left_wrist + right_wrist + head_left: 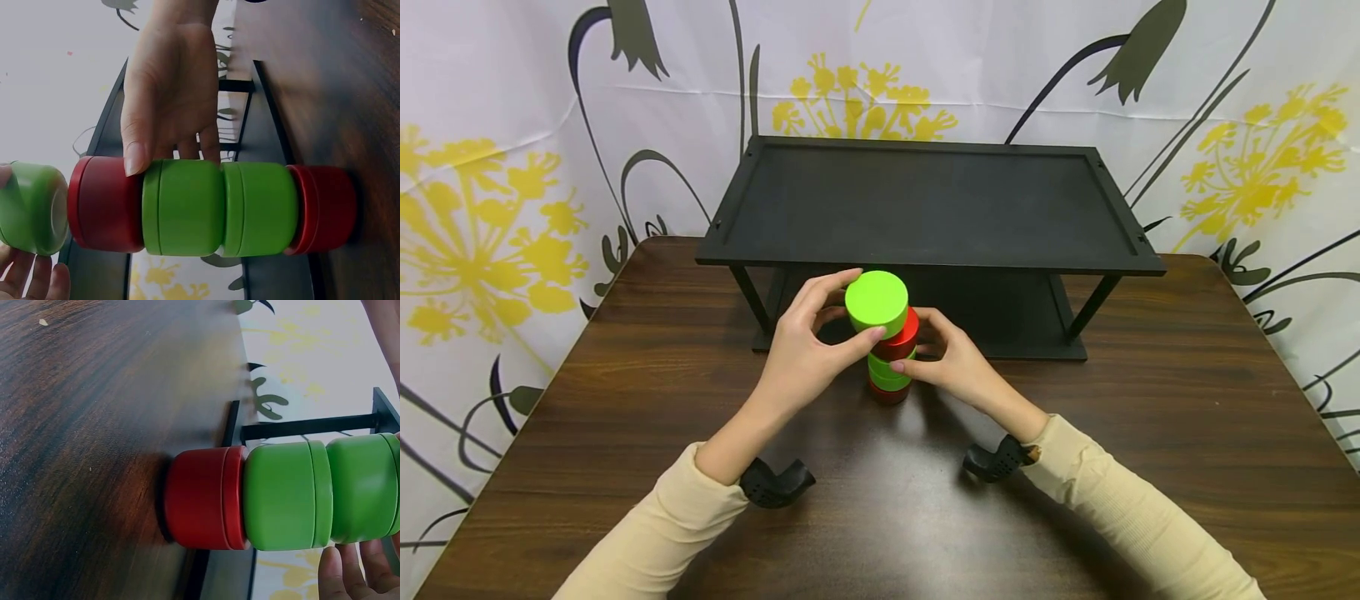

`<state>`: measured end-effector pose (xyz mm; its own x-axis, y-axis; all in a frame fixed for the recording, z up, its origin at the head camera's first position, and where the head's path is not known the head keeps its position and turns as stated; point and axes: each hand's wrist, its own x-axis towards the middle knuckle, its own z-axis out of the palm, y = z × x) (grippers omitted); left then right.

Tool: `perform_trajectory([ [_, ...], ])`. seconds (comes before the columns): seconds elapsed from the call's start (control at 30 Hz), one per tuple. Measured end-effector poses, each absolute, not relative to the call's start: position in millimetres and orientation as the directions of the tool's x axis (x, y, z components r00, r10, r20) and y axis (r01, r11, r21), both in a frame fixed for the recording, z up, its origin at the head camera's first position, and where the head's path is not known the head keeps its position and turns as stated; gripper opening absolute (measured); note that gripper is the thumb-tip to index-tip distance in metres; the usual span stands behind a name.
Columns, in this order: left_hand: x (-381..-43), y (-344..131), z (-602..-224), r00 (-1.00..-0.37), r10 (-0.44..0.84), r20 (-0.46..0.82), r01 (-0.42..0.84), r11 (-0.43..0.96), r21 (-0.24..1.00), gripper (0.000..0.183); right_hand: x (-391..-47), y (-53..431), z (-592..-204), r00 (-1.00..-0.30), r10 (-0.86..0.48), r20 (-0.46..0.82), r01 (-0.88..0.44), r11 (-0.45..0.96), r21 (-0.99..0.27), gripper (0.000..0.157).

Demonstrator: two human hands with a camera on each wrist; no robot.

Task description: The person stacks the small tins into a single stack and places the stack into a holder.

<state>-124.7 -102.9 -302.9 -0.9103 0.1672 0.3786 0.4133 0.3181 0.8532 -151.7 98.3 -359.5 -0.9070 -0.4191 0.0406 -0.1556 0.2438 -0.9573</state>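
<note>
A stack of round lidded canisters stands upright on the table, one straight above another. From the bottom come a red canister [197, 499], a green canister [278, 497], an upper green canister [187, 206] and an upper red canister [106, 203]. My left hand [808, 337] grips another green canister [877, 300] between thumb and fingers just over the top, slightly tilted, with a slim gap showing in the left wrist view. My right hand [958, 362] curls around the stack's right side, thumb in front where the upper green meets the upper red, fingers partly hidden behind.
Right behind the stack stands a black two-level shelf [925, 204], its top board overhanging the lower one. The dark wooden table [625, 392] extends to both sides and in front. A flower-printed curtain [685, 100] hangs at the back. Each wrist wears a black camera mount [775, 483].
</note>
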Motion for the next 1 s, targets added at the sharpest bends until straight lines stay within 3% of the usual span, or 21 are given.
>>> perform_trajectory([
  [1.0,-132.3,-96.7,-314.3,-0.904,0.218,0.367,0.421,0.315,0.851,0.062,-150.3,98.8,-358.8,-0.908,-0.419,0.016,-0.132,0.249,-0.959,0.058],
])
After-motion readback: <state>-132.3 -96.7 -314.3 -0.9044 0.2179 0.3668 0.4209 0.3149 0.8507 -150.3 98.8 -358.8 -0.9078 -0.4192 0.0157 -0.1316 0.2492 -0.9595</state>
